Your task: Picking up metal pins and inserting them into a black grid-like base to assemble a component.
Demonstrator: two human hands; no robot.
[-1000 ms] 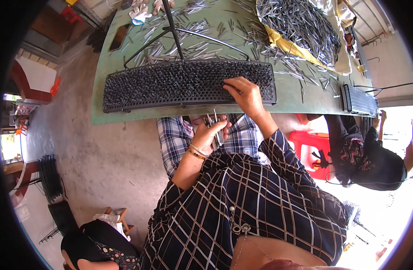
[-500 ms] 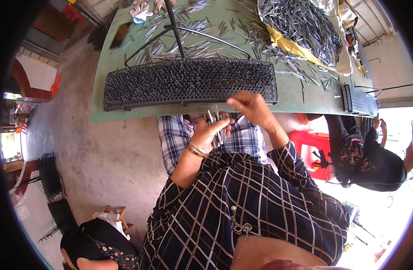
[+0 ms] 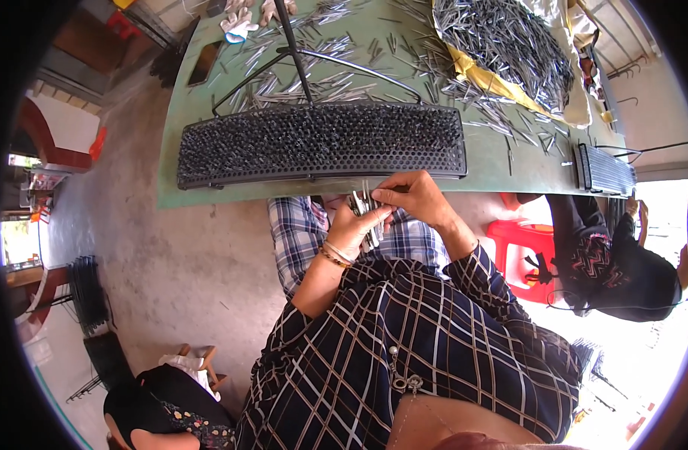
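My left hand (image 3: 349, 229) is closed round a bundle of thin silvery metal rods (image 3: 369, 238), held upright over my lap just below the table edge. My right hand (image 3: 417, 196) reaches in from the right, its thumb and forefinger pinched at the upper ends of these rods; the fingertips partly hide what they grip. Straight ahead, a long black perforated rack (image 3: 321, 142) lies along the table's near edge. Many of its holes are filled with dark rods, while rows of open holes run along its front side.
Loose rods (image 3: 351, 84) are scattered over the green table (image 3: 509, 169). A yellow-edged sack (image 3: 501, 52) at the far right holds a heap of them. A phone (image 3: 205, 64) and gloves (image 3: 239, 24) lie far left. A red stool (image 3: 520, 251) and a co-worker (image 3: 621, 270) are at right.
My right hand has moved down and left from the rack's front edge to the rod bundle. My left hand keeps hold of the bundle. The whole view has shifted slightly.
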